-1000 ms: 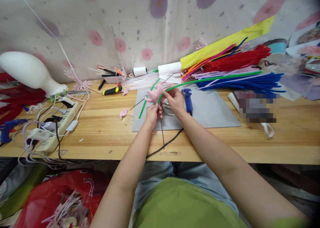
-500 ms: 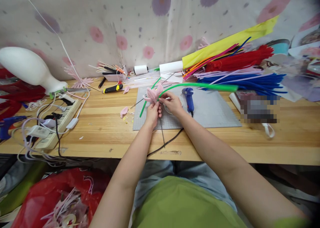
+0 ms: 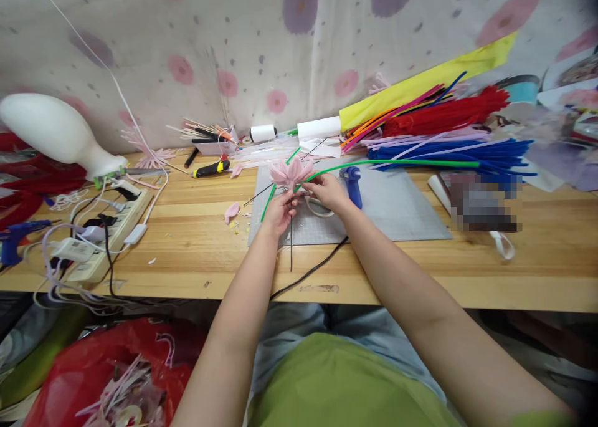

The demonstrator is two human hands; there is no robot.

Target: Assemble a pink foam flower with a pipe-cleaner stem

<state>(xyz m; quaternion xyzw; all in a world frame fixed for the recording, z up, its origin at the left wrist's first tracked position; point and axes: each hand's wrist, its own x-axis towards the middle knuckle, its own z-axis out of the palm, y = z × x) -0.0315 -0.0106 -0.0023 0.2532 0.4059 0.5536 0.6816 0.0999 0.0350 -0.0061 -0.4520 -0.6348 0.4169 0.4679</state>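
"Turned since the earlier frame was the fluffy pink-petalled flower (image 3: 288,173); the lower end of its thin dark wire stem (image 3: 291,252) had been swung leftward."
"How was it held?"
"Beneath the petals, its stem was gripped by the left hand (image 3: 281,212), above the grey gridded cutting mat (image 3: 397,212)."
"And the right hand (image 3: 331,192)?"
"By its fingertips the long, fuzzy green strip (image 3: 397,161) was pinched, held beside the flower's base."
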